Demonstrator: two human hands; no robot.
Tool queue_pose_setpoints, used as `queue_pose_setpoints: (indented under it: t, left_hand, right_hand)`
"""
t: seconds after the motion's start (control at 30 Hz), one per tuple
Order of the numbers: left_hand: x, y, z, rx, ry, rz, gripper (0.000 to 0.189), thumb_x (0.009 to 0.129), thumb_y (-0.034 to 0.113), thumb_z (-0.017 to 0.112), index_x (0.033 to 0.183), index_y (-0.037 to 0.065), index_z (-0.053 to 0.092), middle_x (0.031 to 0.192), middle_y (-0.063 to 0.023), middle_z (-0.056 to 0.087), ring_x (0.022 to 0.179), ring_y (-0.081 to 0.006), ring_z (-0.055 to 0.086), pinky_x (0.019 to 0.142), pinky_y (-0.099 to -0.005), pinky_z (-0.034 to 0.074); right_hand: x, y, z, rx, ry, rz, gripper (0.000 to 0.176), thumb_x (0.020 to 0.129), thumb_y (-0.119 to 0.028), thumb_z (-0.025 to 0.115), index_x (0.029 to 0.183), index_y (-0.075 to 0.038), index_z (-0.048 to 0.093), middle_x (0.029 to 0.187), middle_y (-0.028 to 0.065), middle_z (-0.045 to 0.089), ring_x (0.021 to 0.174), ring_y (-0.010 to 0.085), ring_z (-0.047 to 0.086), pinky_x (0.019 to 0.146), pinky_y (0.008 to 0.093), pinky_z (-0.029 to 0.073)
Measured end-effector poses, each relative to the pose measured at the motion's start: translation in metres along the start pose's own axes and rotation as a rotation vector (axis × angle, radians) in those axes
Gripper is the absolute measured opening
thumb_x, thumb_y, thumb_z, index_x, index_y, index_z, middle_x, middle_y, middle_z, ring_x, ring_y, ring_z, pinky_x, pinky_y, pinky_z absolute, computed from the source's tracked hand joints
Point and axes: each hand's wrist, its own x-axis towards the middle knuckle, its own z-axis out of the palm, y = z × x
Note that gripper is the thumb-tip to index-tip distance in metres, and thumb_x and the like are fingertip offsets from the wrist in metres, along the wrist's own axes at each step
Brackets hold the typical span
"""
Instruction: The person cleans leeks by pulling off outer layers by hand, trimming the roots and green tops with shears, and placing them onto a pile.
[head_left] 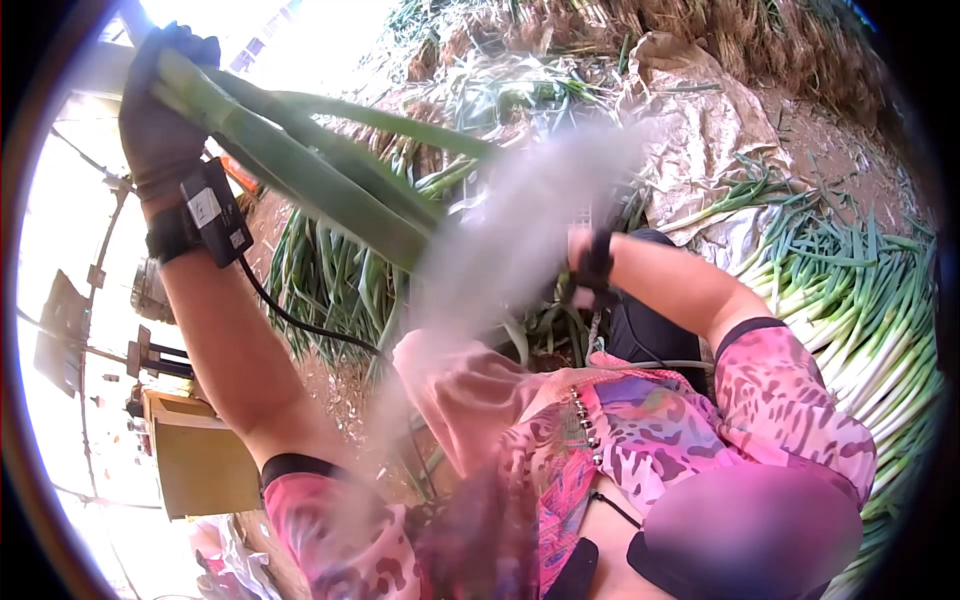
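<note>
My left hand [170,115], in a dark glove, is raised at the upper left. Its fingers wrap round a bunch of thick green onions [330,180], whose long leaves slope down to the right. A black device with a cable [215,213] is strapped to that wrist. My right hand [575,275] is low in front of my body, near the leaf ends. A pale grey blur [510,230] covers most of it, so its fingers and anything in them are hidden. A black band [597,260] circles the right wrist.
Green onions with white stems [830,300] lie in a long pile on the right. More leaves [335,270] stand behind the bunch. A crumpled sheet [700,130] lies on the soil. Rooted bundles [740,40] line the back. A yellowish box [200,460] is at left.
</note>
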Motion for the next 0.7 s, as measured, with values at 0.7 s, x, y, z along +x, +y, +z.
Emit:
queue_pose_setpoints:
  t: [0.7]
  left_hand:
    - [-0.131,0.004,0.232,-0.37,-0.537,-0.797,0.047,0.098,0.045,0.063,0.118,0.003,0.064,0.091,-0.0048,0.067,0.084,-0.0162,0.064,0.075,-0.0294,0.053]
  right_hand:
    - [-0.092,-0.006,-0.198,0.277,0.615,0.152,0.057,0.099,-0.053,0.058,0.116,0.002,0.06,0.082,0.0065,0.063,0.067,0.0167,0.061,0.062,0.0311,0.052]
